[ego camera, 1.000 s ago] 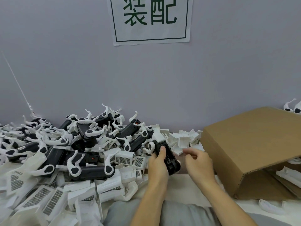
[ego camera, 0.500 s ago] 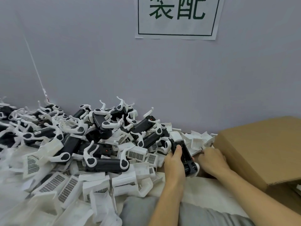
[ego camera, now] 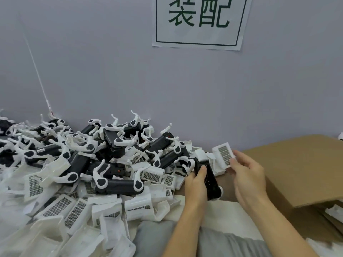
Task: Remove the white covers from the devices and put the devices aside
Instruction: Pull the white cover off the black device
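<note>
**Cover off, device in left hand**

Black device (ego camera: 207,178) sits right of frame centre, at the right edge of the pile, left hand (ego camera: 196,184) wrapped round it, thumb lying along its top. White cover (ego camera: 224,157) is just up and right of it, apart from the device, pinched at its lower edge by the right hand (ego camera: 247,178); fingers curled, grille side facing camera. Both forearms come in from the bottom edge. Cardboard box (ego camera: 304,169) at right lies on its side, opening toward lower right, white parts (ego camera: 334,212) visible inside. Pile of devices (ego camera: 111,164) fills the left half; loose white covers (ego camera: 74,210) lower left.
</note>
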The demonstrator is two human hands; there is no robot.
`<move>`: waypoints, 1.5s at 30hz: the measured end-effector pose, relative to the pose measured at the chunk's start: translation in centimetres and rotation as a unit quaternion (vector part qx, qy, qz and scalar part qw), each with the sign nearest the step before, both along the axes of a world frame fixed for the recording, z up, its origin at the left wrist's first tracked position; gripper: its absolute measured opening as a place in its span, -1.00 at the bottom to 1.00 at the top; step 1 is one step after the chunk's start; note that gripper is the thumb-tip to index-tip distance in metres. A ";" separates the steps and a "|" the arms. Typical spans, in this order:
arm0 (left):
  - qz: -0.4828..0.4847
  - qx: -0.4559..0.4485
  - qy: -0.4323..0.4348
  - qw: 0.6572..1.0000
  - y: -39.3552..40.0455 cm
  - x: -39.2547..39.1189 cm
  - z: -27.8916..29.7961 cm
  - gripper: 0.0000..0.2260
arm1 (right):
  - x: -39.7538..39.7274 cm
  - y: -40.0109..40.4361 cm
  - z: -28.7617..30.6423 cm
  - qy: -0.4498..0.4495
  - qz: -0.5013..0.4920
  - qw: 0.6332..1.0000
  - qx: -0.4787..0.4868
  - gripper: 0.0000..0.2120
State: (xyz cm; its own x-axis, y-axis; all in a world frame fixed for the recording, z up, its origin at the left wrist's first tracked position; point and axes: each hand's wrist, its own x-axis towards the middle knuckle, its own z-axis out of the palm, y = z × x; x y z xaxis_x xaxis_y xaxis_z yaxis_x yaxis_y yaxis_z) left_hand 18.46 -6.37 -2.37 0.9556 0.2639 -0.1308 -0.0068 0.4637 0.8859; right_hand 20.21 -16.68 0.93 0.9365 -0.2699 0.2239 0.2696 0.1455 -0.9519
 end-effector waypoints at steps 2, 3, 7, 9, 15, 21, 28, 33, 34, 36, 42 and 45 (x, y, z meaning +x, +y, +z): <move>-0.003 -0.001 -0.007 1.000 -0.2 0.0 0.0 -0.76 | -0.9 0.5 -0.8 0.029 0.083 0.992 0.090 -0.72; -0.003 0.000 -0.011 1.000 -0.2 0.0 -0.1 -0.77 | -1.2 0.6 -1.3 0.039 0.102 0.990 0.085 -0.73; -0.005 0.007 -0.014 1.000 -0.3 0.1 -0.3 -0.78 | -1.2 0.5 -2.5 0.018 0.052 0.997 -0.061 -0.74; -0.004 0.021 -0.014 1.000 -0.2 0.2 -0.6 -0.78 | -1.5 0.5 -2.4 -0.010 0.050 0.991 -0.127 -0.76; -0.023 0.064 -0.042 0.997 -0.2 0.1 -1.1 -0.77 | -1.9 -0.4 -2.4 -0.066 0.095 0.968 -0.221 -0.90; -0.024 0.041 -0.046 0.998 -0.2 -0.2 -0.8 -0.68 | -1.5 -1.1 -2.6 -0.058 0.017 0.979 -0.197 -0.91; 0.010 0.023 -0.033 0.999 0.3 -0.3 -0.9 -0.76 | -1.7 -0.1 -3.2 -0.112 -0.009 0.967 -0.230 -0.78; -0.029 -0.023 -0.039 0.999 0.2 -0.4 -0.4 -0.57 | -1.9 0.8 -3.6 -0.137 0.010 0.944 -0.301 -0.72; -0.039 -0.021 -0.042 0.998 0.1 -0.5 -0.4 -0.57 | -1.9 0.9 -3.7 -0.139 0.003 0.942 -0.304 -0.71; -0.041 0.003 -0.059 0.997 0.0 -0.8 -0.2 -0.60 | -1.9 0.9 -3.7 -0.140 -0.007 0.944 -0.298 -0.71; -0.040 0.067 -0.088 0.993 0.0 -1.0 -0.2 -0.73 | -2.1 0.9 -3.6 -0.139 -0.007 0.939 -0.314 -0.74; -0.045 0.082 -0.102 0.990 -0.1 -1.1 -0.2 -0.77 | -2.2 1.0 -3.7 -0.144 -0.039 0.937 -0.317 -0.71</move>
